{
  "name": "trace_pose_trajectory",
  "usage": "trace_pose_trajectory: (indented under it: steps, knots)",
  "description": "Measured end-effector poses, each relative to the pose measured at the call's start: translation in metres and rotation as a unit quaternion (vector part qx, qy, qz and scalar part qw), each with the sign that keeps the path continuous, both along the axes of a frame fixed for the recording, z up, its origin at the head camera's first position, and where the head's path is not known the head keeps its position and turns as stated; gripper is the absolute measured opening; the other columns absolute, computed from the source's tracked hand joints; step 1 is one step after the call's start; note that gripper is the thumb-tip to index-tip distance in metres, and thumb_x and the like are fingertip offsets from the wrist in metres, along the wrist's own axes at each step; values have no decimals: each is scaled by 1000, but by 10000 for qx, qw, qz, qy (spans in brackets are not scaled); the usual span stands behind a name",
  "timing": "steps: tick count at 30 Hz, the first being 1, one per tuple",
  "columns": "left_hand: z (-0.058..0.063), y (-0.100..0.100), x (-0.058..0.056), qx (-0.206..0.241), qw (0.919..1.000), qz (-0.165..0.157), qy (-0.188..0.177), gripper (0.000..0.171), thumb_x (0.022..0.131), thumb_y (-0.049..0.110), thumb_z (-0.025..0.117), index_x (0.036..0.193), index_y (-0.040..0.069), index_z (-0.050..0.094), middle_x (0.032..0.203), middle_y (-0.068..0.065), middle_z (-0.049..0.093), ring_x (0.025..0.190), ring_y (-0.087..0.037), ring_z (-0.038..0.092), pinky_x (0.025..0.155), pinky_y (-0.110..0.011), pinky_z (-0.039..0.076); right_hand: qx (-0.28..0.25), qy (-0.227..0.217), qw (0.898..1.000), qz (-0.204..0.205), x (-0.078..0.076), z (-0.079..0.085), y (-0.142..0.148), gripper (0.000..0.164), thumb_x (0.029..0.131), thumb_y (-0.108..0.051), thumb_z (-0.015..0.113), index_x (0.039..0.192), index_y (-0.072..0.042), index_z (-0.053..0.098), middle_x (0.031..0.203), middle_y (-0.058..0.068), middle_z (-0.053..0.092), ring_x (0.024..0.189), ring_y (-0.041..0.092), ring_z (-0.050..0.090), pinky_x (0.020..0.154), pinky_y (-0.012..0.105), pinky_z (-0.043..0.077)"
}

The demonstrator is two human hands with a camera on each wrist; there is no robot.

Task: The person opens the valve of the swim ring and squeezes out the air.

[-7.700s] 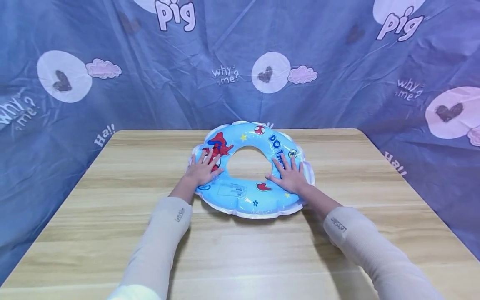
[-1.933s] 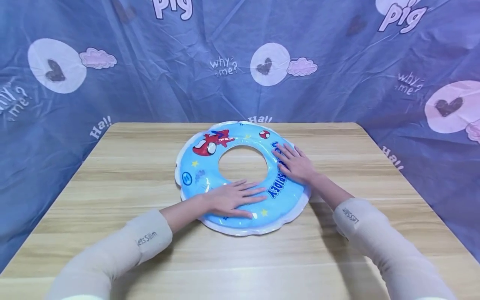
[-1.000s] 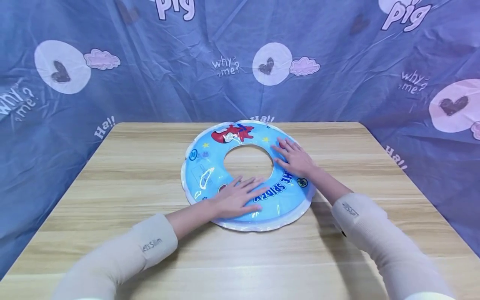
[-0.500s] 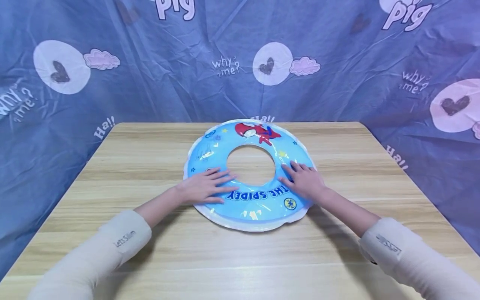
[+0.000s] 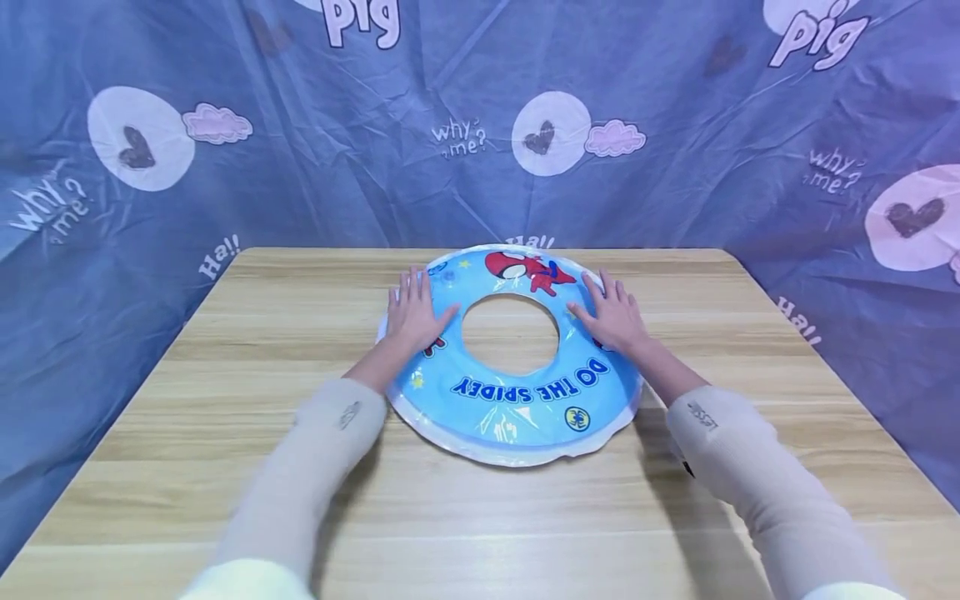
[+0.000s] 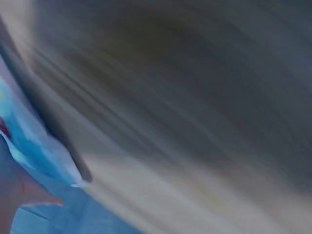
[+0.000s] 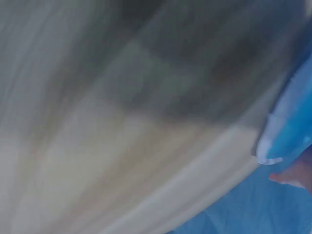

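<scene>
Evenly, 1 blue swim ring is flanked by 2 hands, flat on the wooden table toward its far edge; its left side is touched by the left hand, its right side by the right hand, so neither can be called nearer; on both, fingers are straight and slightly spread, with nothing gripped; no long axis is given by the round shape; upside-down lettering is shown along the near side, and 1 red figure, head leftward, along the far side.
</scene>
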State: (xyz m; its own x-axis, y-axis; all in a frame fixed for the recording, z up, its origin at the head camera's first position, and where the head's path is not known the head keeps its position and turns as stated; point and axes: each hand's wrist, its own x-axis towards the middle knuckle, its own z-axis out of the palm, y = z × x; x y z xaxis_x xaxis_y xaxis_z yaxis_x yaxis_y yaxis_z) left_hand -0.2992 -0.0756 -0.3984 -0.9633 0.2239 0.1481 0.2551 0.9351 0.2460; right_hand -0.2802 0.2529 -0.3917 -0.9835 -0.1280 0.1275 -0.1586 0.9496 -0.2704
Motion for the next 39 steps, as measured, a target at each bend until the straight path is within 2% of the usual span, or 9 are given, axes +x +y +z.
trace_pose_trajectory:
  steps: [3, 8, 15, 23, 29, 39]
  knots:
    - [-9, 4, -13, 85, 9990, 243, -378, 84, 92, 62, 24, 147, 3, -1, 151, -17, -6, 136, -34, -6, 106, -51, -1, 89, -331, 9994, 10, -3, -11, 2, 76, 92, -60, 29, 149, -14, 7, 151, 20, -2, 132, 48, -2, 101, 62, 1]
    - [-19, 6, -20, -58, 9970, 195, -740, 79, 93, 61, 20, 147, 8, -4, 152, -13, -9, 135, -34, -10, 104, -54, -6, 239, -631, 9977, 34, -3, -20, 0, 76, 92, -61, 25, 149, -16, 3, 151, 18, -7, 131, 48, -10, 101, 62, -3]
    - [-18, 9, -18, -460, 9944, 153, -939, 78, 93, 61, 14, 147, 8, -5, 151, -12, -12, 135, -34, -13, 103, -55, -9, 592, -959, 9936, -13, -6, -21, 1, 75, 92, -61, 20, 149, -16, 1, 151, 18, -8, 130, 49, -13, 101, 60, -7]
    - [-16, 9, -17, -621, 9912, 148, -1164, 78, 93, 61, 14, 147, 8, -2, 152, -13, -9, 135, -36, -12, 103, -56, -8, 740, -1289, 9889, -75, -9, -21, -1, 78, 89, -65, 19, 149, -18, 4, 151, 18, -6, 130, 49, -13, 100, 61, -7]
    - [-17, 8, -17, -743, 9892, 177, -1253, 78, 92, 61, 11, 147, 8, -1, 152, -13, -7, 135, -35, -13, 103, -55, -8, 816, -1377, 9870, -137, -9, -20, -3, 77, 90, -64, 19, 149, -17, 4, 151, 18, -5, 130, 49, -11, 101, 61, -6]
    - [-14, 10, -17, -845, 9879, 189, -1290, 78, 93, 61, 12, 147, 7, 0, 151, -15, -5, 135, -37, -10, 103, -56, -6, 916, -1352, 9863, -233, -9, -18, -3, 79, 89, -66, 17, 149, -16, 4, 151, 20, -3, 129, 51, -8, 101, 61, -4]
